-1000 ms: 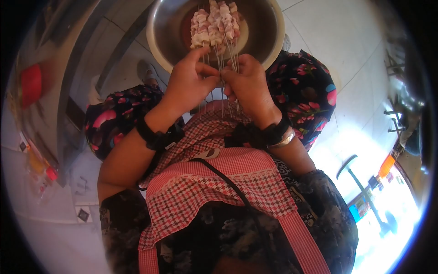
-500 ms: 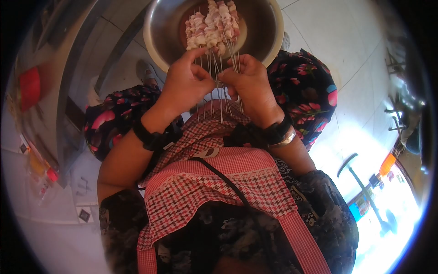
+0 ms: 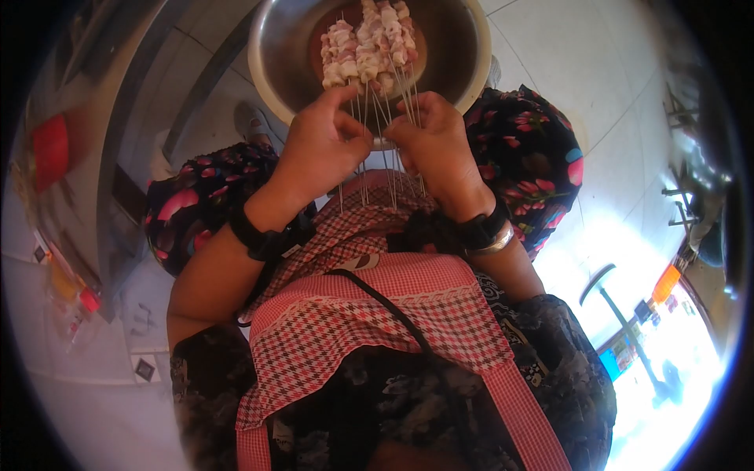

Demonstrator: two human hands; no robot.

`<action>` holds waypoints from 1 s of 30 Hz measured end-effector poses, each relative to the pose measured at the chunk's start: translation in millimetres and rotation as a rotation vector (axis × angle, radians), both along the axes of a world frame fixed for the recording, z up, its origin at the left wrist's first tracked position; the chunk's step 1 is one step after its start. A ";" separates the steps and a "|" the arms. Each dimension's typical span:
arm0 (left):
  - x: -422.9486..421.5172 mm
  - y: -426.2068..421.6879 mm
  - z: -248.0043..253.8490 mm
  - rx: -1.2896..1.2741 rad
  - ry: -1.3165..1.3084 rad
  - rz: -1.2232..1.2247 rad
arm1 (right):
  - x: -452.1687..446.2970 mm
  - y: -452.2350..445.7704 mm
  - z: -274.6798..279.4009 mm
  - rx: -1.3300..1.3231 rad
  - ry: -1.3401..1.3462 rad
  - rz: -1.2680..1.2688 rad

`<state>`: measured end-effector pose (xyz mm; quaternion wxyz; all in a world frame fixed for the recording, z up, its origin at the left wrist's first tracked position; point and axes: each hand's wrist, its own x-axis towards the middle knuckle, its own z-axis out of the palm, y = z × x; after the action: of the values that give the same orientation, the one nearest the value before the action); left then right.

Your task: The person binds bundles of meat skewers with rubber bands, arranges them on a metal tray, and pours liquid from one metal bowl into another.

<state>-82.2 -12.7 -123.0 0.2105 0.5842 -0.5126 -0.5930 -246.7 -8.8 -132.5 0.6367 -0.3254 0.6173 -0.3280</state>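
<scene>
Several meat skewers [image 3: 367, 49] lie side by side over a metal basin [image 3: 276, 59], their pale pink meat ends pointing away from me. The thin metal sticks run back toward my apron. My left hand [image 3: 326, 145] is closed around some sticks on the left, thumb and forefinger bent in. My right hand [image 3: 432, 141] is closed on the sticks on the right, with its thumb laid across them. A narrow gap with a few sticks in it separates the two hands. Parts of the fingers beneath the sticks are hidden.
The basin stands between my knees, which are covered by dark flowered cloth [image 3: 534, 141]. A checked red apron [image 3: 377, 306] covers my lap. At the left are a grey metal frame [image 3: 129, 118] and a red object [image 3: 51, 153]. Pale floor tiles [image 3: 565, 47] surround me.
My right hand has shifted slightly right, widening the gap between the hands. The sticks now fan apart more, and the meat ends have moved slightly right.
</scene>
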 end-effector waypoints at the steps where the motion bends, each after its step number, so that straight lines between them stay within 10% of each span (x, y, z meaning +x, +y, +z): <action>1: 0.4 0.1 -0.2 -0.008 -0.011 -0.002 | -0.8 2.5 -13.1 -0.110 0.131 0.048; 5: -0.2 0.4 1.1 -0.011 0.005 0.021 | -0.2 2.7 -14.4 -0.250 0.320 0.114; 12: -4.5 2.1 0.6 -0.068 0.170 0.049 | -1.6 -8.4 20.1 0.121 -0.124 -0.040; 18: -8.3 9.2 -1.7 -0.701 -0.157 -0.255 | 2.7 -9.2 16.2 0.084 -0.090 -0.010; 23: -3.3 6.4 -1.8 -0.574 -0.267 -0.416 | -4.2 -17.5 29.7 0.177 -0.138 0.037; 30: 16.6 2.9 -4.6 -0.492 -0.185 -0.122 | -30.2 -31.2 20.3 0.440 -0.796 -0.140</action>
<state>-65.6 -9.8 -127.5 0.2625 0.5352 -0.6926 -0.4061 -276.8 -40.0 -112.3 0.8546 0.0114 0.4002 -0.3308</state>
